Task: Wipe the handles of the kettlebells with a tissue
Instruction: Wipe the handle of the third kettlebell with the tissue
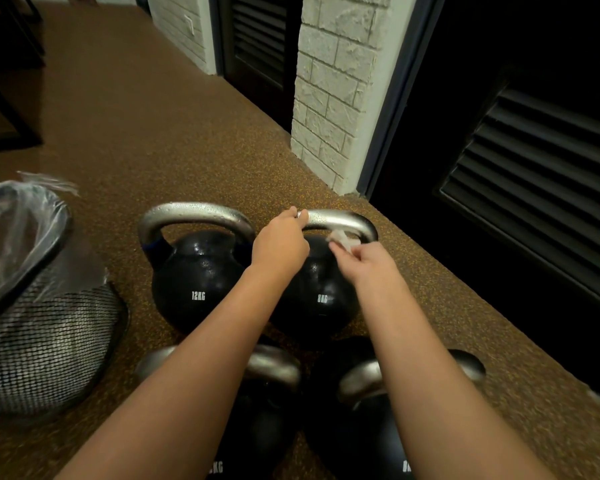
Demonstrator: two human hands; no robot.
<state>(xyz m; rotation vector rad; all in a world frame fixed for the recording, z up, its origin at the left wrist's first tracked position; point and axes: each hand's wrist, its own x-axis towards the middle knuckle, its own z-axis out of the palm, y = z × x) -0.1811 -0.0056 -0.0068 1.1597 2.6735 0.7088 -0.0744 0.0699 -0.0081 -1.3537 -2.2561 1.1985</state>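
Several black kettlebells with silver handles stand on the brown speckled floor. My left hand point(281, 242) grips the left end of the handle point(340, 220) of the 8KG kettlebell point(321, 299). My right hand point(369, 259) pinches a small white tissue point(342, 240) against the underside of that handle near its right end. The 12KG kettlebell point(196, 275) stands untouched to the left. Two more kettlebells point(257, 410) point(357, 420) sit closer to me, partly hidden under my forearms.
A black mesh waste bin point(45, 327) lined with a clear plastic bag stands at the left. A white brick pillar point(329, 98) and dark louvred doors point(534, 174) run along the right. Brown floor stretches away behind the kettlebells.
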